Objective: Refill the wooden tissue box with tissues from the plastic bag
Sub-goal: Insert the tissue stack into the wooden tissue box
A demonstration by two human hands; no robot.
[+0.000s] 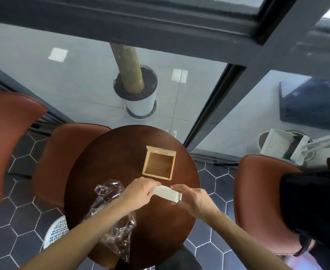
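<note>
Left hand (140, 190) and right hand (194, 199) are gripping a white folded tissue stack (167, 192) near the open, empty wooden box (159, 165).

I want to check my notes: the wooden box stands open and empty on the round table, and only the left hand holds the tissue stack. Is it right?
Not quite. In the head view both hands hold the tissue stack: left hand and right hand. The wooden box is indeed open and empty on the round table.
</note>
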